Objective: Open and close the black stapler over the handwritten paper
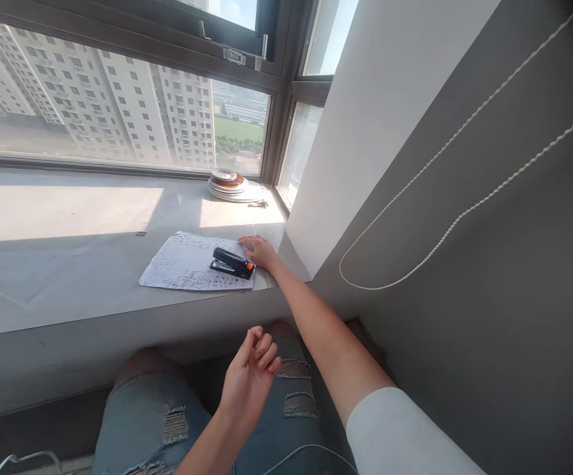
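Note:
A black stapler (232,263) with an orange end lies on printed paper sheets (182,267) on the grey window sill (68,264). My right hand (259,252) reaches out to the sill and rests with fingers flat on the sheets' right edge, just beside the stapler's orange end. My left hand (251,379) hovers over my lap below the sill, its fingers curled loosely together with nothing visible in them.
A stack of plates (230,185) and a small bunch of keys (259,204) sit at the sill's far right corner by the window. A grey wall with a looped bead cord (415,218) rises on the right. My knees in torn denim shorts (168,415) are below.

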Demonstrator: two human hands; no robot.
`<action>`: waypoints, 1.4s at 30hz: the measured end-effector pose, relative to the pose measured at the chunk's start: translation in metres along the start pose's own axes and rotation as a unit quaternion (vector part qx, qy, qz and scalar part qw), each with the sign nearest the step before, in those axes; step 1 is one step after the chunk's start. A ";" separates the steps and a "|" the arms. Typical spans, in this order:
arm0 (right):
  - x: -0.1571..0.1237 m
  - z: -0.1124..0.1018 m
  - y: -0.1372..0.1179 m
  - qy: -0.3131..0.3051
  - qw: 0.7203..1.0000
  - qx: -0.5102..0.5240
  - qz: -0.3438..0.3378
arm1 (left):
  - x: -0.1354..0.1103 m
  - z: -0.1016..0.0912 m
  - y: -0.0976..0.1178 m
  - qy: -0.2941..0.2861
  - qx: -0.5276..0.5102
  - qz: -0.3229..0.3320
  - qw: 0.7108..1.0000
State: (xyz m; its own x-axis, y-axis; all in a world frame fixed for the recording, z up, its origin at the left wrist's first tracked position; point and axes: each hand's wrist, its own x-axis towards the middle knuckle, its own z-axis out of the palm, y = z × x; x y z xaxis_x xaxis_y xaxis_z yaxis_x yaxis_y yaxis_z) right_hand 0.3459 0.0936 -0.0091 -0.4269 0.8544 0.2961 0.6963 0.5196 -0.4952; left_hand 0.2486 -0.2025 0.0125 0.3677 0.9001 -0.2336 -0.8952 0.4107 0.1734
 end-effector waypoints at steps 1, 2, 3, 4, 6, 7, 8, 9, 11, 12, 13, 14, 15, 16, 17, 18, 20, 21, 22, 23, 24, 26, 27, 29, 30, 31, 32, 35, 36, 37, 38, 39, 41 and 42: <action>0.000 0.000 0.000 0.001 1.000 0.002 0.000 | -0.008 0.012 0.003 -0.014 0.000 0.004 1.000; 0.000 -0.001 -0.001 0.001 1.000 0.003 0.001 | -0.018 0.025 0.007 -0.027 0.004 0.008 1.000; 0.000 -0.001 -0.001 0.001 1.000 0.004 0.002 | -0.027 0.038 0.011 -0.040 0.010 0.013 0.999; 0.000 -0.001 -0.001 0.001 1.000 0.005 0.002 | -0.036 0.050 0.014 -0.051 0.019 0.017 0.998; 0.000 -0.001 -0.001 0.001 1.000 0.006 0.003 | -0.049 0.068 0.018 -0.073 0.029 0.018 0.997; 0.000 -0.001 -0.001 0.001 1.000 0.005 0.003 | -0.054 0.074 0.020 -0.079 0.032 0.017 0.996; 0.000 0.000 -0.001 0.002 1.000 0.005 0.003 | -0.058 0.078 0.021 -0.082 0.033 0.016 0.996; 0.000 0.000 0.000 0.003 1.000 0.004 0.003 | -0.060 0.080 0.021 -0.081 0.033 0.015 0.996; 0.000 0.000 0.001 0.004 1.000 0.003 0.000 | -0.061 0.082 0.021 -0.074 0.028 0.015 0.997; 0.000 0.000 0.001 0.003 1.000 0.003 -0.002 | -0.062 0.082 0.020 -0.069 0.024 0.015 0.997; 0.000 0.000 0.001 0.001 1.000 0.003 -0.003 | -0.062 0.082 0.020 -0.068 0.022 0.014 0.997; 0.000 0.000 0.001 -0.001 1.000 0.003 -0.004 | -0.062 0.083 0.020 -0.066 0.021 0.014 0.997; 0.000 0.000 0.001 -0.003 1.000 0.003 -0.004 | -0.062 0.083 0.019 -0.066 0.023 0.016 0.997; 0.001 0.000 0.002 -0.004 1.000 0.003 -0.003 | -0.062 0.083 0.019 -0.066 0.027 0.018 0.997; 0.001 0.000 0.002 -0.006 1.000 0.002 -0.002 | -0.063 0.083 0.019 -0.070 0.033 0.021 0.997; 0.001 0.000 0.002 -0.006 1.000 0.002 -0.001 | -0.064 0.083 0.018 -0.075 0.039 0.025 0.996; 0.001 0.000 0.001 -0.006 1.000 0.002 -0.002 | -0.065 0.083 0.018 -0.089 0.049 0.040 0.994; 0.001 0.000 0.001 -0.005 1.000 0.003 -0.003 | -0.065 0.083 0.018 -0.094 0.053 0.048 0.993; 0.001 0.000 0.001 -0.005 1.000 0.004 -0.003 | -0.066 0.083 0.018 -0.097 0.058 0.056 0.992; 0.001 0.000 0.001 -0.004 1.000 0.005 -0.002 | -0.066 0.084 0.018 -0.098 0.063 0.064 0.991; 0.001 0.000 0.001 -0.004 1.000 0.005 -0.002 | -0.066 0.084 0.018 -0.097 0.067 0.071 0.991; 0.001 0.000 0.001 -0.004 1.000 0.008 -0.001 | -0.066 0.086 0.018 -0.097 0.073 0.079 0.990; 0.001 0.000 0.001 -0.005 1.000 0.009 -0.001 | -0.066 0.087 0.018 -0.097 0.074 0.081 0.989; 0.001 0.000 0.001 -0.006 1.000 0.011 -0.001 | -0.067 0.088 0.018 -0.094 0.072 0.080 0.990; 0.001 0.000 0.001 -0.005 1.000 0.012 -0.001 | -0.068 0.089 0.018 -0.089 0.072 0.078 0.990; 0.001 0.000 0.001 -0.005 1.000 0.011 0.000 | -0.068 0.090 0.018 -0.083 0.071 0.075 0.991; 0.001 0.000 0.002 -0.004 1.000 0.010 0.001 | -0.069 0.090 0.018 -0.077 0.070 0.074 0.992; 0.001 0.000 0.002 -0.004 1.000 0.005 0.004 | -0.071 0.092 0.018 -0.064 0.062 0.071 0.993; 0.001 0.000 0.002 -0.004 1.000 0.003 0.004 | -0.072 0.092 0.019 -0.063 0.058 0.071 0.994; 0.001 0.000 0.002 -0.005 1.000 0.003 0.004 | -0.072 0.092 0.019 -0.062 0.055 0.069 0.994; 0.001 0.000 0.002 -0.005 1.000 0.002 0.004 | -0.072 0.093 0.019 -0.062 0.054 0.068 0.994; 0.001 0.000 0.002 -0.006 1.000 0.002 0.004 | -0.071 0.093 0.020 -0.063 0.055 0.067 0.994; 0.001 0.000 0.002 -0.007 1.000 0.001 0.004 | -0.070 0.092 0.020 -0.064 0.063 0.066 0.994; 0.001 0.000 0.002 -0.007 1.000 0.001 0.004 | -0.069 0.091 0.020 -0.063 0.067 0.065 0.994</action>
State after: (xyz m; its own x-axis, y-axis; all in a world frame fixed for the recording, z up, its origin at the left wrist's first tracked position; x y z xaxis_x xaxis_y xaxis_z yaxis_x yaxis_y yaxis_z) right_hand 0.3470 0.0952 -0.0097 -0.4283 0.8589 0.2809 0.6984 0.5119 -0.5002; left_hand 0.2286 -0.2436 0.1196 0.2867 0.9546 -0.0807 -0.8989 0.2972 0.3221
